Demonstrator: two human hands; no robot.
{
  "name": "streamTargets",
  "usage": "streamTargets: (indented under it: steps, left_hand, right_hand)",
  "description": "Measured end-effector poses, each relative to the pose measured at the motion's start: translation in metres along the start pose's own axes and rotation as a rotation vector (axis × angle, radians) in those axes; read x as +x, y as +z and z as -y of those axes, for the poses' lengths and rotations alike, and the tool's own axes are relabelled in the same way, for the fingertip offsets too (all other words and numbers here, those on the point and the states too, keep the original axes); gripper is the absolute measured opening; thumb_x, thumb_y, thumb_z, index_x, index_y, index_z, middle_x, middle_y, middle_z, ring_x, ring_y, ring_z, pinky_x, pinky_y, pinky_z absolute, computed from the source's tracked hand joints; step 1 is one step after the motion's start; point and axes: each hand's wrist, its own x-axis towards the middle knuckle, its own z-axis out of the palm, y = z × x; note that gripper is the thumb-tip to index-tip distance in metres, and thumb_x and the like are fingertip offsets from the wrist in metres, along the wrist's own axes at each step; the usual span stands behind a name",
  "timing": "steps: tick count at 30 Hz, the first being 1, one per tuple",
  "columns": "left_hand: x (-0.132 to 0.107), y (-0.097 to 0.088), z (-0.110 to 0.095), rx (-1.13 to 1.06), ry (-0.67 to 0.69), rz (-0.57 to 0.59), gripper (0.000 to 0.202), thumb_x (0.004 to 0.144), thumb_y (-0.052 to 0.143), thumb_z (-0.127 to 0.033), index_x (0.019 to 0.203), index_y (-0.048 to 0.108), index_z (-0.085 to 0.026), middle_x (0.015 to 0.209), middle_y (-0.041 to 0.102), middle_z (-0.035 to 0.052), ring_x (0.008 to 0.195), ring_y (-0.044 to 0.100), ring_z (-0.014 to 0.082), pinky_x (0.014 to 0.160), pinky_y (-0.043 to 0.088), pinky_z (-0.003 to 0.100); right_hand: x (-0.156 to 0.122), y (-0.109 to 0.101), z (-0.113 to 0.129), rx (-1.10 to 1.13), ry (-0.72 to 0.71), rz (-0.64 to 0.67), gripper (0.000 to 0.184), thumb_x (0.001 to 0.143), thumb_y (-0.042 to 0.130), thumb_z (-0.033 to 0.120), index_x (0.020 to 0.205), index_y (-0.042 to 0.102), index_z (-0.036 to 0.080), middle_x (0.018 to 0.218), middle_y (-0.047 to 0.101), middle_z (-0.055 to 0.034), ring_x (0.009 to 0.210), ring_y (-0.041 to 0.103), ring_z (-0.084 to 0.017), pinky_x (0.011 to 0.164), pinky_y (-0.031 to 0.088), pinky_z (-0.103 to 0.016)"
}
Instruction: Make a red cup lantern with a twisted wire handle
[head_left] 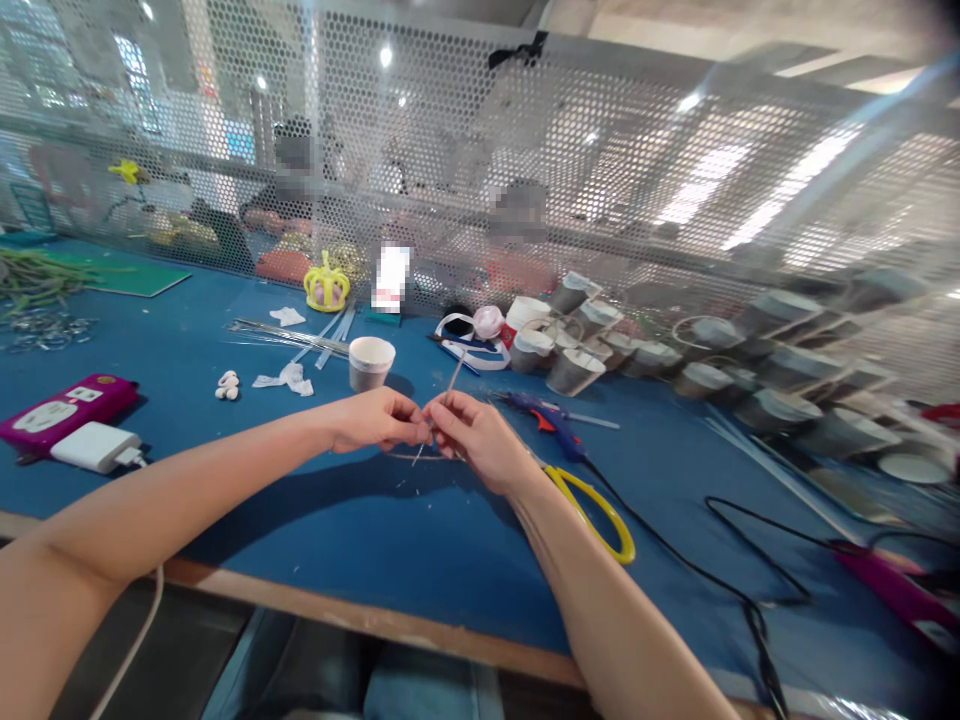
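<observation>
My left hand (384, 418) and my right hand (480, 432) meet over the blue table, fingertips pinched together. Between them is a thin pale wire-like strip (456, 370), one end sticking up past my right fingers; my fingertips hide the point where it is gripped. Below my hands a curved length of similar strip shows, with small whitish scraps on the tabletop. Just behind my left hand stands a small white-and-grey cup (371, 364). Scissors with yellow handles (600, 515) lie partly under my right forearm. Beyond them rests a blue glue gun (559, 430).
Many grey cups (576, 371) crowd the back right. A black cord (652, 535) crosses the right side. Thin wires (289, 336), a yellow crown-shaped piece (326, 285) and a purple power strip (101, 400) lie left. Perforated metal screen (435, 130) behind, people beyond.
</observation>
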Motion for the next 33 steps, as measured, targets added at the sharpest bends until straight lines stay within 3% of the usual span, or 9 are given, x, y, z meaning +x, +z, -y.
streamTargets:
  steps: [5,14,23,30,33]
  left_hand:
    - [-0.0009,-0.0019,-0.0021,0.049,0.006,0.037,0.019,0.066,0.058,-0.028,0.062,0.051,-0.012,0.055,0.040,-0.0056,0.048,0.030,0.0045,0.045,0.023,0.021]
    - [-0.0017,-0.0039,-0.0030,0.302,0.072,-0.011,0.016,0.070,0.050,-0.026,0.061,0.048,-0.012,0.056,0.040,-0.0044,0.052,0.032,0.0062,0.050,0.025,0.021]
    - [-0.0009,-0.0025,-0.0016,0.285,0.046,-0.054,0.023,0.067,0.054,-0.034,0.064,0.052,-0.012,0.058,0.043,-0.0038,0.055,0.035,0.0075,0.051,0.025,0.022]
    - [0.0000,-0.0021,-0.0003,0.038,-0.004,-0.005,0.027,0.064,0.060,-0.038,0.063,0.051,-0.012,0.054,0.040,-0.0057,0.046,0.028,0.0044,0.044,0.019,0.022]
    - [-0.0005,-0.0029,-0.0017,0.008,-0.008,0.011,0.026,0.064,0.060,-0.035,0.061,0.049,-0.013,0.053,0.039,-0.0066,0.044,0.027,0.0036,0.044,0.019,0.022]
  right_hand:
    - [0.0012,-0.0001,-0.0002,-0.052,0.013,-0.020,0.032,0.071,0.055,0.046,0.064,0.049,0.016,0.052,0.048,0.0049,0.042,0.040,-0.005,0.041,0.030,-0.020]
    - [0.0013,0.0016,-0.0032,-0.243,-0.028,-0.129,0.032,0.074,0.054,0.045,0.059,0.045,0.018,0.041,0.041,0.0073,0.039,0.036,-0.006,0.041,0.028,-0.021]
    - [0.0024,0.0028,-0.0006,-0.362,-0.075,-0.191,0.033,0.073,0.056,0.042,0.054,0.045,0.018,0.042,0.041,0.0066,0.040,0.034,-0.007,0.042,0.027,-0.022]
    - [-0.0006,0.0047,-0.0009,-0.027,-0.031,-0.042,0.028,0.074,0.053,0.045,0.069,0.050,0.017,0.055,0.049,0.0048,0.043,0.041,-0.006,0.043,0.032,-0.021]
    - [-0.0008,0.0042,-0.0003,0.001,-0.022,-0.030,0.029,0.072,0.056,0.044,0.066,0.050,0.017,0.055,0.049,0.0048,0.043,0.041,-0.005,0.042,0.031,-0.020]
